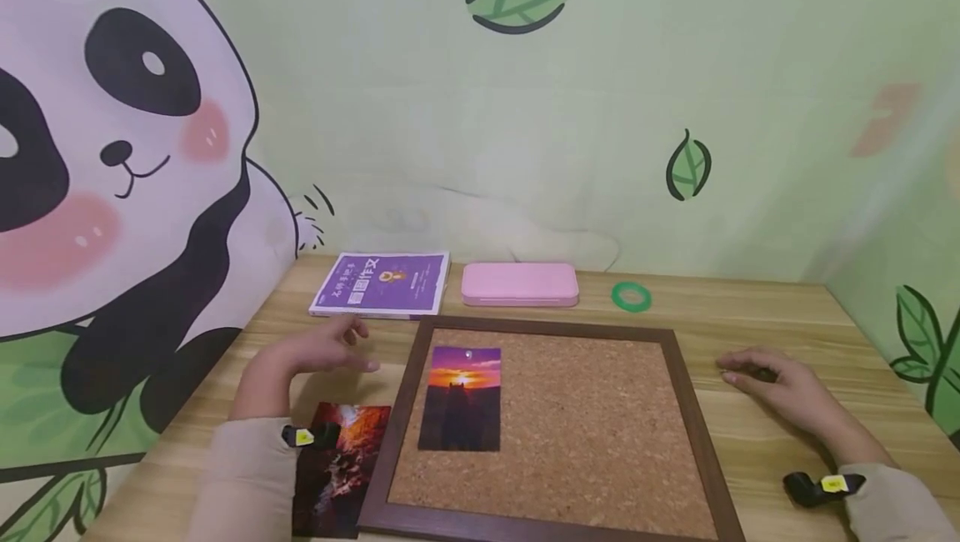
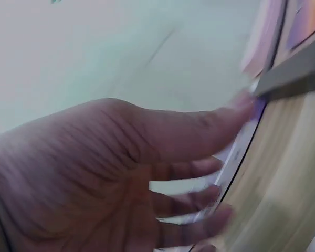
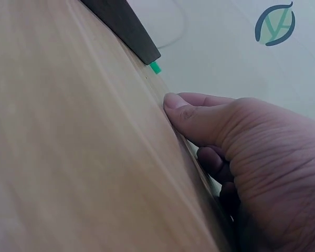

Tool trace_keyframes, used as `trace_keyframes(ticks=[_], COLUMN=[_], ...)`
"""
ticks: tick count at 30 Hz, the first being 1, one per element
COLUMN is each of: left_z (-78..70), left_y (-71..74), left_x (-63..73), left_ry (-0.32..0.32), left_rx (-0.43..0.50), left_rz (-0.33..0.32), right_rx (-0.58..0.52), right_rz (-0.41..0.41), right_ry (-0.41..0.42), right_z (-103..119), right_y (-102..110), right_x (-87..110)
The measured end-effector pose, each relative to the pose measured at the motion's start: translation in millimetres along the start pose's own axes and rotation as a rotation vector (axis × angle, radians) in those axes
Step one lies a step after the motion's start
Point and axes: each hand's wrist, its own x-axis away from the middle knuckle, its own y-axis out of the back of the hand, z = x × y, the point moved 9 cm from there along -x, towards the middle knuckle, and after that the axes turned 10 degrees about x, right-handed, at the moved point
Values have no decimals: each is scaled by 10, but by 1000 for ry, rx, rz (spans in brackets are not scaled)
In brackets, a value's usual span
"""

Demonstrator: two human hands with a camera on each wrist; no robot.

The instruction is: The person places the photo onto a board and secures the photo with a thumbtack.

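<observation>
A framed cork board (image 1: 592, 425) lies on the table, with a sunset photo (image 1: 460, 400) on its left part and a small pale pin (image 1: 468, 354) at that photo's top. Left of the frame, a dark red-orange photo (image 1: 345, 467) lies partly under my left forearm. My left hand (image 1: 318, 348) is just left of the frame, fingers loosely bent and apart, holding nothing. In the left wrist view its thumb (image 2: 194, 131) is extended. Beyond the frame's right side, my right hand (image 1: 787, 388) is low at the tabletop, loosely curled with nothing seen in it; its lower fingers are partly hidden in the right wrist view.
Along the back of the table lie a purple book (image 1: 390, 283), a pink case (image 1: 520, 284) and a green ring of tape (image 1: 631, 297). Behind them rises a pale green backdrop (image 1: 420, 108) with a panda and leaves. Each wrist carries a small black strapped device.
</observation>
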Motion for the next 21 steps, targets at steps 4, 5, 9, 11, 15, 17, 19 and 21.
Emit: trace_keyframes(ticks=[4, 5, 9, 11, 15, 17, 19, 21], left_z=[244, 282, 341, 349, 342, 318, 298, 288], left_y=[64, 72, 51, 38, 73, 114, 143, 160], left_x=[178, 203, 219, 200, 159, 128, 95, 58], left_ry=[161, 183, 218, 223, 215, 180, 137, 91], left_rx=[-121, -161, -239, -236, -213, -205, -197, -173], left_rz=[58, 61, 59, 48, -4, -38, -65, -82], right_rx=[-10, -11, -13, -12, -10, -9, -6, -8], right_rz=[-10, -14, -24, -21, -26, -30, -30, -27], right_ry=[5, 10, 16, 13, -4, -15, -23, -29], right_z=[-14, -14, -10, -12, -17, -22, -28, -34], right_y=[-3, -4, -2, -3, 14, 21, 22, 18], right_x=[3, 4, 12, 14, 10, 3, -1, -1])
